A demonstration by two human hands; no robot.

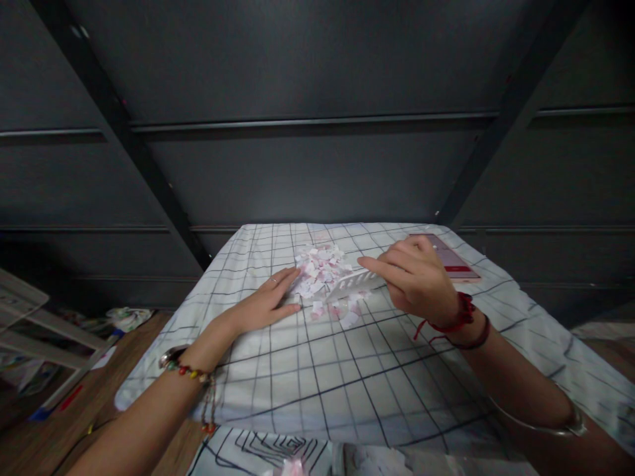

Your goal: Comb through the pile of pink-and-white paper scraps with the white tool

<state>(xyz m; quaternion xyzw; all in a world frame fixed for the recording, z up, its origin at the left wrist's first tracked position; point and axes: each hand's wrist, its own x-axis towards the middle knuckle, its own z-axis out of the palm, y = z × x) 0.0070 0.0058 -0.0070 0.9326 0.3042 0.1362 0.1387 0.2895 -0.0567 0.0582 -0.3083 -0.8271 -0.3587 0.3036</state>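
Note:
A heap of small torn paper scraps point(322, 268), white and pale pink, lies on the checked cloth point(278, 390). My left hand point(268, 297) rests low on the cloth with its fingers stretched out, the fingertips touching the heap's left edge. Pinched in my right hand point(414, 274) is a flat white slotted piece point(354, 283), its exact kind unclear. Its far end reaches the near right side of the heap. A few loose scraps point(350, 314) are scattered below it, close to me.
A pink-edged phone point(461, 264) lies flat behind my right hand. Dark panels point(307, 172) stand along the cloth's far edge. On the left, a pale wooden frame point(54, 344) stands on the floor. A patterned fabric point(262, 453) with pinkish paper on it is nearest me.

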